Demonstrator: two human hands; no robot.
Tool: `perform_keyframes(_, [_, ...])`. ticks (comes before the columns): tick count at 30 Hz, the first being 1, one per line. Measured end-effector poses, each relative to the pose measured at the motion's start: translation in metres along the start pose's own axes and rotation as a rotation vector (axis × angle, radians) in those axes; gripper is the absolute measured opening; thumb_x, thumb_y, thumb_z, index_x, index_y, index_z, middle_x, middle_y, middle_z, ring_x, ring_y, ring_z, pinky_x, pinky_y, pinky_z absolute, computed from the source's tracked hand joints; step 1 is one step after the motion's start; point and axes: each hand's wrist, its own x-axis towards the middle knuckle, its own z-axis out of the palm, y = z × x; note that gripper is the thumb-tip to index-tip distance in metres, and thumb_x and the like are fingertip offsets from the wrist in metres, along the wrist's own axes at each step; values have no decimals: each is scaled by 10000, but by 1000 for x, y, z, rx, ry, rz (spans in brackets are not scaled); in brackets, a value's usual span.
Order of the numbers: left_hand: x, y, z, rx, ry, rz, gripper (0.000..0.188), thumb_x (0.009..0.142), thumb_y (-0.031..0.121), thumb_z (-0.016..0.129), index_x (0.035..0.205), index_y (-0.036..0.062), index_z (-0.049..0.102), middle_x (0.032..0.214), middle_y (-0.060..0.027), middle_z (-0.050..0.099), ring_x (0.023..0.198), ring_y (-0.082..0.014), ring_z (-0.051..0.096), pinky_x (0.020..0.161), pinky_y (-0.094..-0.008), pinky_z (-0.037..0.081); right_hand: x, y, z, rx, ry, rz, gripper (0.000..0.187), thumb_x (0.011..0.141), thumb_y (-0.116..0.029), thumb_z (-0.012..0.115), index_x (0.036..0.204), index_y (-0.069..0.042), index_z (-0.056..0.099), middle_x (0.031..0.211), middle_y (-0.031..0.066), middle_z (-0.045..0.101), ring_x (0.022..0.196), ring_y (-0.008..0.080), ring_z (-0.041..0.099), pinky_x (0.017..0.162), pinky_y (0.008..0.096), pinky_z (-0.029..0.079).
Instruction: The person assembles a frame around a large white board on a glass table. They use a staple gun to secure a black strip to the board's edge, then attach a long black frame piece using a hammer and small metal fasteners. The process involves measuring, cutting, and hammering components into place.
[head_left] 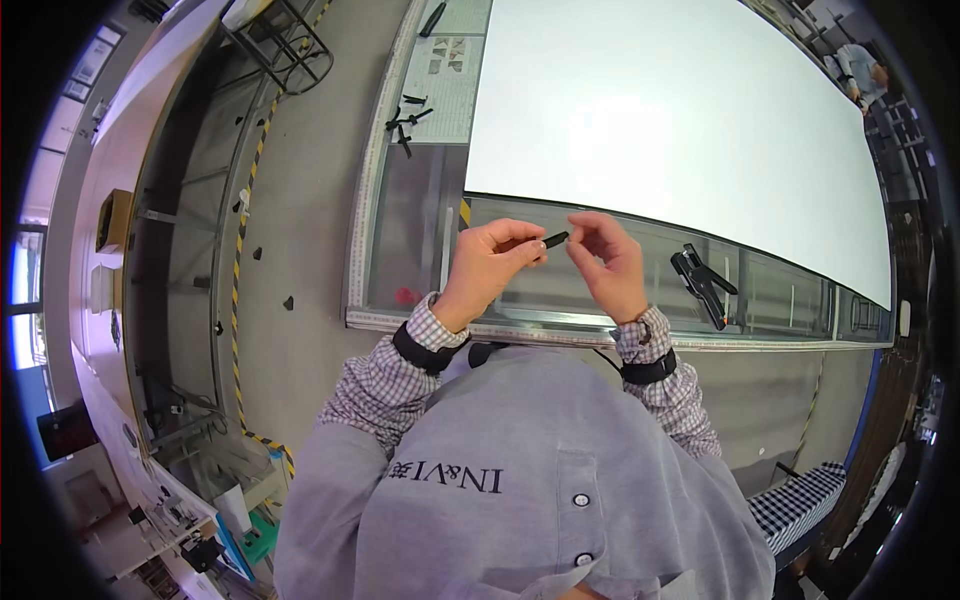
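Pinched between the thumb and fingers of my left hand [490,265] is a small, dark, narrow piece [555,240], its free end pointing right. My right hand [608,265] is close to that end, with thumb and forefinger curved and a small gap between their tips. Both hands are above the glass-topped table [400,260], near its front edge. Just beyond them lies a large white panel [660,110] with a dark edge. A black two-handled tool [703,285], resembling a stapler or clamp, rests on the glass to the right.
Several small black pieces [405,122] lie on a printed sheet [450,85] at the table's left. Farther back is a black tool [433,18]. Left of the table, yellow-and-black tape [240,290] runs along the floor, near a metal stool [280,55]. Another person [860,72] is at the far right.
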Motion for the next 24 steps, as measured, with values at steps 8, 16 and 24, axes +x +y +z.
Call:
perform_keyframes(8, [2,-2,-22,-124,123,67,151,765,6,606,915,-7,603,825,-50,609,749,-111,583,674,-218,479,-4,1,37,426,41,217,108,769,-37,607,869,1,589,711,8,542,621,72,487,553,205,404])
perform_keyframes(16, [1,-17,-29,34,183,172,131,751,-16,606,881,-3,624,814,-29,604,750,-86,571,653,-205,476,2,3,61,465,89,327,84,791,-72,602,829,1,586,693,41,574,584,88,516,542,215,427])
perform_keyframes(24, [0,-18,-25,-23,238,-29,121,774,15,601,890,-19,607,764,-17,596,697,-51,538,599,-166,432,4,7,68,386,142,253,88,814,-76,569,783,5,558,715,31,571,572,78,544,530,201,460])
